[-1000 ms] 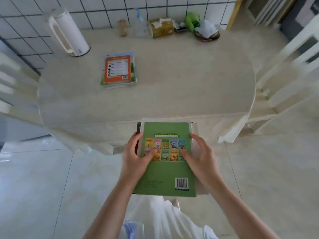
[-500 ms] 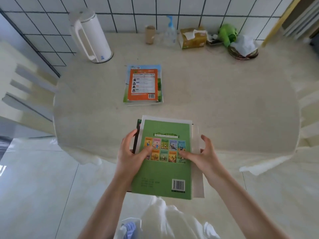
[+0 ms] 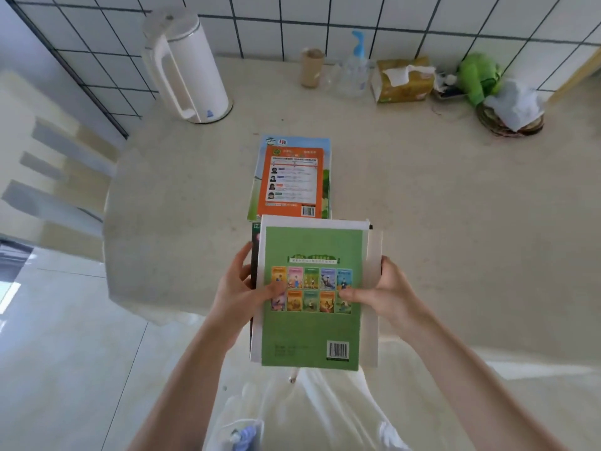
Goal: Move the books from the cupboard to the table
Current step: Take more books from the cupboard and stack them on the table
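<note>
I hold a small stack of books [image 3: 311, 252] over the near edge of the round table [image 3: 439, 222]. Its top book has a green back cover with a barcode, and a white and a dark book lie beneath it. My left hand [image 3: 239, 288] grips the stack's left edge with the thumb on the green cover. My right hand [image 3: 383, 292] grips the right edge the same way. Two more books lie stacked flat on the table just beyond, an orange-backed book [image 3: 292, 180] on top of a larger blue and green one.
A white kettle [image 3: 187, 68] stands at the table's back left. Along the tiled wall are a paper cup [image 3: 311, 68], a spray bottle [image 3: 354, 68], a tissue box [image 3: 403, 80], a green toy [image 3: 478, 76] and a basket [image 3: 510, 120]. A white chair [image 3: 48, 164] stands left.
I have come closer to the table. The stack in my hands now reaches over the table's near edge, close to the two lying books.
</note>
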